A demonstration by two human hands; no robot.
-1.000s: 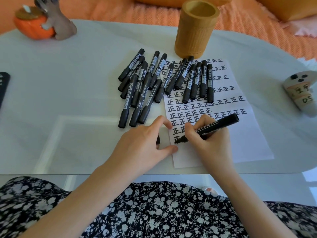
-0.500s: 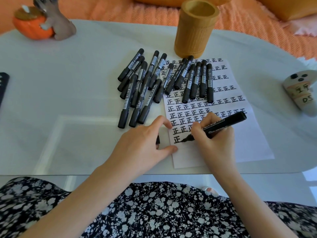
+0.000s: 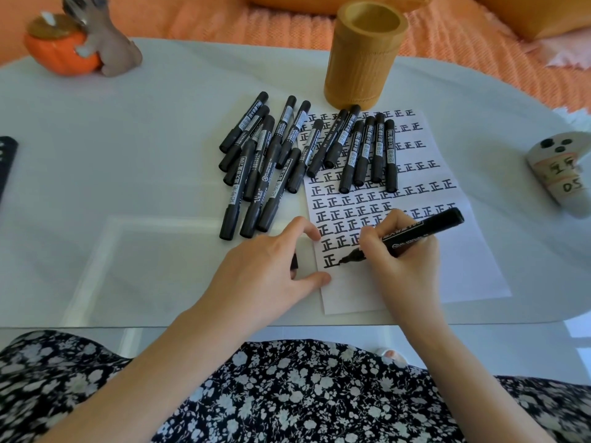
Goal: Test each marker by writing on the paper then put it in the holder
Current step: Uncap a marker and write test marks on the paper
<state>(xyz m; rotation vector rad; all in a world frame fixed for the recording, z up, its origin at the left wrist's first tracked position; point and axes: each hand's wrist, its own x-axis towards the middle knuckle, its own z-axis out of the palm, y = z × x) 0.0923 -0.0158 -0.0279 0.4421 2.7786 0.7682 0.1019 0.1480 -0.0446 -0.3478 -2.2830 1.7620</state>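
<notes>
The right hand (image 3: 406, 263) pinches the marker (image 3: 415, 231) near its tip, which sits at the lower left of the paper (image 3: 447, 276), a good hold for something that looks light, hard and smooth, while the left hand (image 3: 265, 276) presses the paper's left edge, a cap (image 3: 294, 262) tucked under it.

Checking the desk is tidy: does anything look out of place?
Mildly. Several loose markers lie on the paper, covering written rows, while none shows in the holder. The left hand seems to hold a cap. Nothing spilled or damaged.
</notes>
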